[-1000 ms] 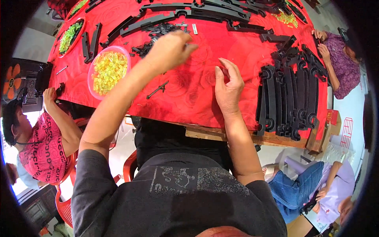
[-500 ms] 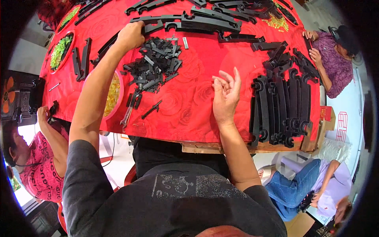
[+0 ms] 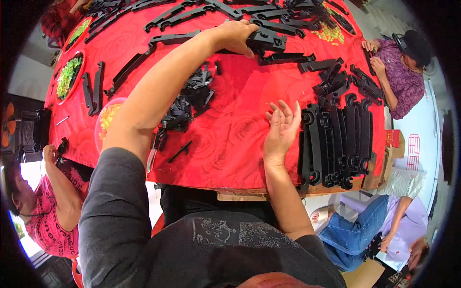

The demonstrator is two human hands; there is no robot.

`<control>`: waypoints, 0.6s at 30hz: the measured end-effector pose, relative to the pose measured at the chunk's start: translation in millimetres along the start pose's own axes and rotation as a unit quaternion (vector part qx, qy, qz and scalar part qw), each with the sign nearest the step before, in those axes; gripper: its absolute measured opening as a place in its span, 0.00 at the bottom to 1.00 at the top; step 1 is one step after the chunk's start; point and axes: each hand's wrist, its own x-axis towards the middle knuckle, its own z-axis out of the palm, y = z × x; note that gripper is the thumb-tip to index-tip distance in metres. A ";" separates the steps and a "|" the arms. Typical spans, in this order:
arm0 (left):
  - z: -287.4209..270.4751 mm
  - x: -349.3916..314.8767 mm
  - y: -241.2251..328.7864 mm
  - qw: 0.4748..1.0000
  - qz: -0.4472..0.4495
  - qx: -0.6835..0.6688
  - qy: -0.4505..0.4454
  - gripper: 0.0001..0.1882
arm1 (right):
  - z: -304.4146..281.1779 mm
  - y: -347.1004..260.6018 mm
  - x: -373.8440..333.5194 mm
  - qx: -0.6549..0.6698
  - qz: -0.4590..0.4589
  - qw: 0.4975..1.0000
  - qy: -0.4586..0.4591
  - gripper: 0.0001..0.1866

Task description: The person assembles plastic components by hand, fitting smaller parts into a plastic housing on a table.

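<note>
My left hand [image 3: 236, 37] reaches across to the far side of the red-covered table. Its thumb and fingers are spread over the end of some long black plastic parts [image 3: 269, 41]; whether they press on them cannot be made out. My right hand [image 3: 281, 134] hovers above the cloth with its palm turned partly up, fingers loosely bent and apart, holding nothing. Below my left forearm lies a heap of small black plastic pieces [image 3: 178, 111], partly hidden by the arm. A wrench [image 3: 151, 158] and a thin black piece [image 3: 180, 151] are near the table's front edge.
A row of long black parts [image 3: 336, 144] lies right of my right hand. A pink-rimmed bowl [image 3: 99, 126] of yellow pieces is partly behind my left arm; another bowl [image 3: 82, 61] holds green and black pieces. Several people sit around, one in purple [image 3: 406, 79] handling a part.
My left hand has moved right along the far parts, from their left end, and its fingers have spread. My right hand has barely moved. The view has shifted slightly.
</note>
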 end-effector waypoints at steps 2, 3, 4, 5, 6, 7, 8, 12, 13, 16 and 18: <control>2.4 13.8 7.1 0.997 -0.020 0.033 -0.072 0.51 | 1.8 -0.6 -0.4 0.015 0.015 1.000 0.021 0.32; 7.1 24.3 4.2 0.995 -0.025 0.038 -0.086 0.57 | 2.1 -1.4 0.6 0.013 0.018 1.000 0.020 0.32; 9.7 31.8 1.9 0.995 -0.021 0.034 -0.088 0.57 | 2.3 -2.3 1.3 0.009 0.019 0.999 0.025 0.32; 11.5 38.2 -1.7 0.993 -0.042 0.042 -0.102 0.60 | 2.3 -3.1 2.0 0.017 0.029 0.999 0.021 0.32; 13.5 43.4 -5.4 0.990 -0.064 0.050 -0.116 0.62 | 1.6 -2.7 2.2 0.026 0.040 0.999 0.017 0.33; 16.3 48.2 -11.7 0.990 -0.054 0.063 -0.115 0.66 | 0.2 -1.5 2.7 0.026 0.043 0.999 0.014 0.33; 19.1 52.3 -17.6 0.990 -0.052 0.061 -0.116 0.66 | 0.4 -2.1 2.4 0.024 0.044 0.999 0.017 0.33; 26.0 55.3 -31.1 0.990 -0.051 -0.003 -0.133 0.63 | 1.1 -7.9 3.1 0.023 0.053 0.998 0.011 0.34; 22.4 54.6 -26.3 0.989 -0.047 0.001 -0.143 0.60 | 0.4 -6.8 3.6 0.022 0.053 0.998 0.010 0.34; 14.7 45.8 -11.4 0.988 -0.025 0.007 -0.151 0.52 | 0.4 -4.5 3.6 0.018 0.045 0.998 0.030 0.31; 8.2 34.4 -2.8 0.989 -0.008 0.010 -0.148 0.48 | 0.3 -5.0 4.0 0.016 0.047 0.998 0.029 0.32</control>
